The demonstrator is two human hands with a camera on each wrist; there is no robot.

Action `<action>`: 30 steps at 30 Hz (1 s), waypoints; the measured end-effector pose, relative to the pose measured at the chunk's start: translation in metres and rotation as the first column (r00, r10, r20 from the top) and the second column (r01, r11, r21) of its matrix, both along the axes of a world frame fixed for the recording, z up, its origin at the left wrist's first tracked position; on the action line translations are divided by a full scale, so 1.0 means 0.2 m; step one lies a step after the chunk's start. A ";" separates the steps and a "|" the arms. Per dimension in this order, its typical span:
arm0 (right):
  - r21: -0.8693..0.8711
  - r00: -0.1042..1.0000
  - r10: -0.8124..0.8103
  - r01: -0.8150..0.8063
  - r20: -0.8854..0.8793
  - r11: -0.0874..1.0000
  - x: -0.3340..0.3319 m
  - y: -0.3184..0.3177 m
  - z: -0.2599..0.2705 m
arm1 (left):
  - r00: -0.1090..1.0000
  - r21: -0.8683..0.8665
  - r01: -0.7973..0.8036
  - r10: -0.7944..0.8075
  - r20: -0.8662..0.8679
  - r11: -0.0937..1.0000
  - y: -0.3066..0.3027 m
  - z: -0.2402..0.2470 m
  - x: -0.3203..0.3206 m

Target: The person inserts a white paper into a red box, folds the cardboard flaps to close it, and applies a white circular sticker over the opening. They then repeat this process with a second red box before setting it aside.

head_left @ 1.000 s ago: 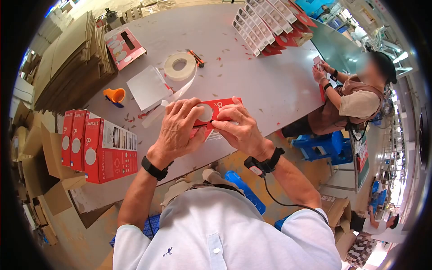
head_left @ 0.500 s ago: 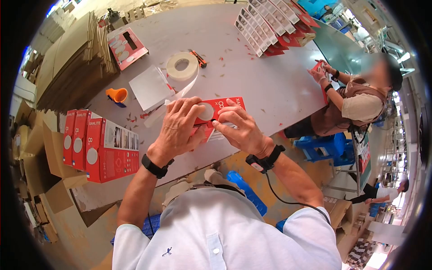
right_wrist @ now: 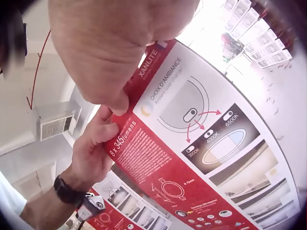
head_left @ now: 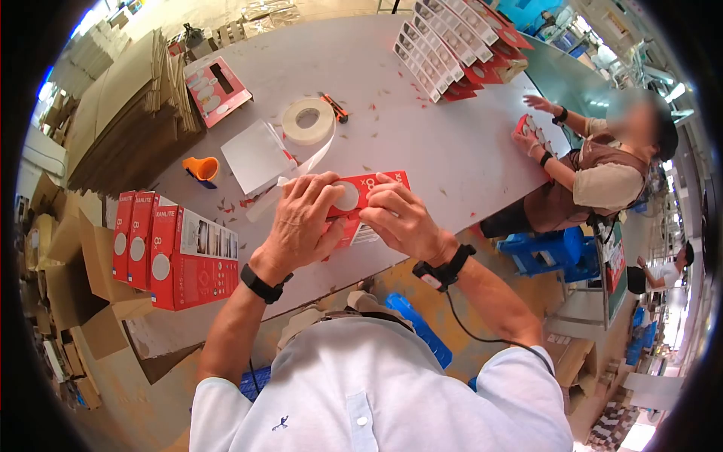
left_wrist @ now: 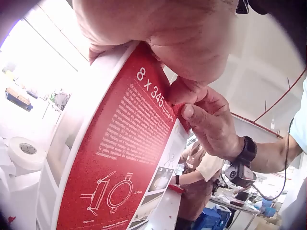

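A red and white cardboard box [head_left: 348,197], printed with a round light and "8x", stands upright under both hands at the table's near edge. My left hand [head_left: 303,220] grips its left part, with fingers bent over the top and the thumb at the near side. At the right part, my right hand [head_left: 407,224] pinches the top edge with curled fingers. In the left wrist view, the right thumb [left_wrist: 190,114] is at the box's top edge beside "345 lumens". Printed panels [right_wrist: 211,129] of the box fill much of the right wrist view; the palms hide part of its top.
Three similar boxes [head_left: 199,260] stand at left beside an open carton [head_left: 94,282]. Beyond my hands lie a tape roll [head_left: 308,121], a cutter [head_left: 335,108], a white box [head_left: 257,157] and an orange tape dispenser [head_left: 201,169]. Another person [head_left: 602,169] works at right.
My right fingers have curled in more at the box's top edge; the left hand keeps its grip. At right, the other person's one hand has lifted off a red box.
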State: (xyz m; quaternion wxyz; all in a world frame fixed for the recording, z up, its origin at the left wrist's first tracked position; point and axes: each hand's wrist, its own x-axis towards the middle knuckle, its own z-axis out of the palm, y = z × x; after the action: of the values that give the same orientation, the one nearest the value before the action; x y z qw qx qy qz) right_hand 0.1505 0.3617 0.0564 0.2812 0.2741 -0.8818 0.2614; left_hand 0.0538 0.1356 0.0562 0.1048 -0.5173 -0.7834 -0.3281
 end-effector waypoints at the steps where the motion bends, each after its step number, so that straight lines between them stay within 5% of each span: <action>1: -0.011 1.000 0.005 -0.005 -0.009 1.000 -0.01 0.00 -0.01 | 1.000 0.006 -0.005 0.005 0.002 1.000 0.01 0.00 0.00; 15: 0.016 0.993 -0.055 0.057 -0.108 0.998 -0.02 -0.03 -0.04 | 0.999 0.024 -0.024 0.023 0.025 0.999 0.03 -0.01 -0.03; 27: 0.012 0.996 -0.026 0.026 0.081 1.000 -0.10 0.02 0.08 | 0.999 0.018 -0.016 0.015 0.038 1.000 0.04 -0.01 -0.08; 30: -0.019 0.999 -0.030 0.031 0.017 0.999 -0.11 0.04 0.02 | 0.999 0.029 -0.019 0.017 0.040 0.999 0.05 -0.02 -0.09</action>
State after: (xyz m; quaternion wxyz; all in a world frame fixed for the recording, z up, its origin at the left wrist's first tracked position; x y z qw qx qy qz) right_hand 0.1292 0.3692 0.0606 0.2803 0.2556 -0.8856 0.2679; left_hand 0.0357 0.1447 0.0526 0.0997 -0.5020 -0.7851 -0.3488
